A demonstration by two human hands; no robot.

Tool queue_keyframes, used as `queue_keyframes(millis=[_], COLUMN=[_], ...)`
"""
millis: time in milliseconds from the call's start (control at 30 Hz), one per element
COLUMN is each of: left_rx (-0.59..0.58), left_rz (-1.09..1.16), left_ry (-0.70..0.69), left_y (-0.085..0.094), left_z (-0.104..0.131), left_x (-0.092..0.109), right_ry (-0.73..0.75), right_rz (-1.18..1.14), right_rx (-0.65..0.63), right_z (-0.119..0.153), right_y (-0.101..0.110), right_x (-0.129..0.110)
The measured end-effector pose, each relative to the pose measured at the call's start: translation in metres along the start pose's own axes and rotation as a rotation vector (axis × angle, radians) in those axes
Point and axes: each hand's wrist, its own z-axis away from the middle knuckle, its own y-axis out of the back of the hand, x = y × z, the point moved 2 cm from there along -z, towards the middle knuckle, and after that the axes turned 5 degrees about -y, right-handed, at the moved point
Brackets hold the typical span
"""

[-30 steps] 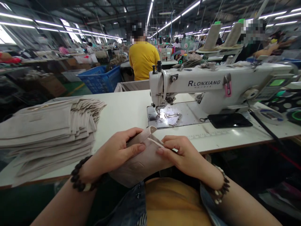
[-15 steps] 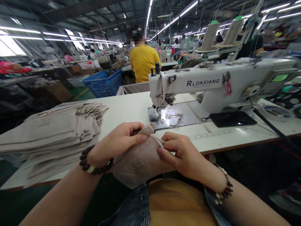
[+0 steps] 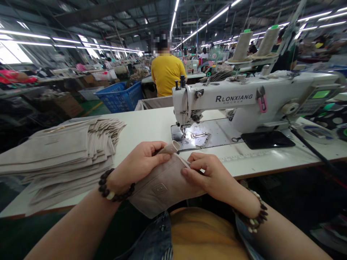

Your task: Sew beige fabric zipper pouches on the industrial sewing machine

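Observation:
A beige fabric panel (image 3: 168,180) with a small square patch hangs between my two hands, over the table's front edge. My left hand (image 3: 143,159) grips its upper left part, thumb on top, where the cloth curls into a fold. On the other side my right hand (image 3: 206,171) pinches the panel's upper edge between thumb and fingers. Just beyond my hands stands a white sewing machine (image 3: 230,95), its needle and presser foot (image 3: 184,131) above the metal plate. Some of the fingertips are hidden behind the cloth.
A stack of similar beige pieces (image 3: 67,148) lies on the table's left. A black phone-like slab (image 3: 268,139) rests by the machine's base. Pink-handled snips (image 3: 261,100) hang on the machine. Beyond are a blue crate (image 3: 119,95) and a person in yellow (image 3: 167,74).
Both hands keep their hold on the fabric panel, which has tilted slightly. The view has shifted a little; otherwise little differs.

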Motion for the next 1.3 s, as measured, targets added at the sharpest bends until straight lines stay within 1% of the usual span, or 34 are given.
queue_keyframes(millis=[67, 200, 400, 533, 633, 733, 833, 900, 1000, 1067, 1167, 1233, 1300], left_rx=[-0.009, -0.031, 0.056, 0.061, 0.08, 0.093, 0.076, 0.055, 0.005, -0.043, -0.092, -0.096, -0.089], left_rz=[-0.007, -0.011, -0.109, -0.098, -0.09, -0.079, -0.099, -0.122, -0.095, -0.031, 0.07, 0.095, 0.08], left_ry=[-0.01, -0.014, -0.005, 0.007, 0.024, 0.048, 0.055, 0.052, 0.062, 0.107, 0.194, 0.217, 0.212], left_y=[0.001, 0.002, 0.001, 0.002, 0.007, 0.011, 0.014, 0.015, 0.015, 0.015, 0.015, 0.017, 0.02], left_z=[-0.001, -0.004, -0.005, -0.006, -0.009, -0.013, -0.017, -0.019, -0.02, -0.02, -0.019, -0.019, -0.021], left_x=[0.0, -0.002, -0.002, -0.001, -0.002, -0.006, -0.007, -0.007, -0.008, -0.01, -0.011, -0.011, -0.01], right_ry=[-0.01, -0.003, -0.002, -0.053, -0.089, -0.123, -0.253, -0.338, -0.413, -0.444, -0.459, -0.456, -0.442], right_rz=[0.0, 0.047, 0.062, -0.006, -0.08, -0.092, -0.181, -0.327, -0.508, -0.541, -0.526, -0.526, -0.56], right_rx=[-0.006, 0.039, 0.053, 0.003, -0.038, -0.071, -0.099, -0.137, -0.182, -0.182, -0.155, -0.139, -0.122], right_z=[-0.001, -0.003, -0.005, -0.005, -0.004, -0.002, 0.0, 0.0, -0.001, -0.001, 0.0, -0.001, -0.003], right_y=[0.001, 0.0, -0.004, 0.003, 0.01, 0.015, 0.013, 0.01, 0.005, 0.004, 0.001, -0.003, -0.008], right_x=[0.001, 0.001, 0.003, 0.008, 0.013, 0.018, 0.028, 0.034, 0.041, 0.043, 0.043, 0.043, 0.043])
